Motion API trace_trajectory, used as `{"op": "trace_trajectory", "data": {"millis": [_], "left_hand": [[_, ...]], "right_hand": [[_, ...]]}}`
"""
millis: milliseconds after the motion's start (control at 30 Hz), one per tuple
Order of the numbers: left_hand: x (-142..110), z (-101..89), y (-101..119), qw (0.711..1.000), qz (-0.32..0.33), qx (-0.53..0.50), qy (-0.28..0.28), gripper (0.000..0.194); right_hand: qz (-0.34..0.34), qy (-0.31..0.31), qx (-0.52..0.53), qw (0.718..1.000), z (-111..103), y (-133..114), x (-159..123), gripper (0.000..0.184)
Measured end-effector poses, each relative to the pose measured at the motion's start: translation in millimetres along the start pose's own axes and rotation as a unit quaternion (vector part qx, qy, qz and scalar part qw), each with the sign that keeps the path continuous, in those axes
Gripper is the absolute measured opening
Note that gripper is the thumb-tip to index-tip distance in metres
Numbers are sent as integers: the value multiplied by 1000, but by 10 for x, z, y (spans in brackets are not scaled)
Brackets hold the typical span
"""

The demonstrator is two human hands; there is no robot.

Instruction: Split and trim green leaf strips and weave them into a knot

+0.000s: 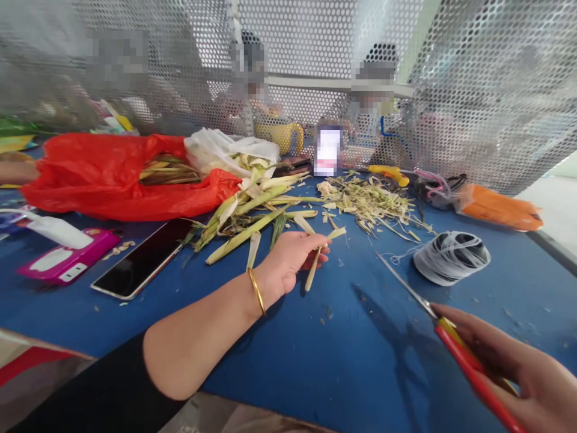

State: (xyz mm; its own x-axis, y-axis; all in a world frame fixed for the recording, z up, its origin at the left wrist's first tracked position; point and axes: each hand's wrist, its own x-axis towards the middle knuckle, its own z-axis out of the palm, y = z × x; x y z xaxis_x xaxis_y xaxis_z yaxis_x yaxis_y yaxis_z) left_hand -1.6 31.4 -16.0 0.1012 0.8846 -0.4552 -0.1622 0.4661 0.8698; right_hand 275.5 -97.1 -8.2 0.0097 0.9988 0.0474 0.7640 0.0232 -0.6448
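My left hand (300, 255), with a gold bangle at its wrist, pinches crossed pale husk strips (312, 273) above the middle of the table. Some of the strips stick out past the fingertips and one end points down. At the lower right, my right hand (518, 361) is wrapped round the red and yellow handles of scissors (428, 308), whose slim blades point up and to the left. Beyond my left hand lies a heap of long greenish-yellow husks (252, 210). A spool of grey cord (451, 257) rests near the scissor tips.
Husk trimmings (374, 201) lie at the back, near a propped-up lit phone (328, 150). A red plastic bag (103, 174), a dark phone (144, 261) and a magenta device (67, 258) are on the left. An orange packet (498, 207) lies right. Perforated metal (306, 36) borders the blue table (288, 361).
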Motion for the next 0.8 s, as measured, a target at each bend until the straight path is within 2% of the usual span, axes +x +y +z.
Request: {"op": "trace_trajectory", "data": {"millis": [100, 200, 300, 433, 600, 800], "left_hand": [[19, 1, 0, 999, 15, -34, -4, 11], [25, -4, 18, 997, 23, -79, 8, 9], [27, -15, 51, 992, 29, -121, 35, 6], [44, -28, 75, 985, 43, -155, 62, 8], [44, -3, 41, 989, 40, -132, 53, 11], [-10, 57, -16, 997, 34, -67, 10, 10]], "right_hand": [[54, -126, 162, 977, 35, -270, 171, 59], [51, -171, 217, 960, 159, -576, 445, 58], [15, -187, 216, 958, 283, -725, 633, 57], [0, -208, 224, 952, 353, -633, 660, 56], [35, -210, 212, 954, 388, -588, 640, 61], [49, -207, 226, 951, 464, -714, 650, 51]]}}
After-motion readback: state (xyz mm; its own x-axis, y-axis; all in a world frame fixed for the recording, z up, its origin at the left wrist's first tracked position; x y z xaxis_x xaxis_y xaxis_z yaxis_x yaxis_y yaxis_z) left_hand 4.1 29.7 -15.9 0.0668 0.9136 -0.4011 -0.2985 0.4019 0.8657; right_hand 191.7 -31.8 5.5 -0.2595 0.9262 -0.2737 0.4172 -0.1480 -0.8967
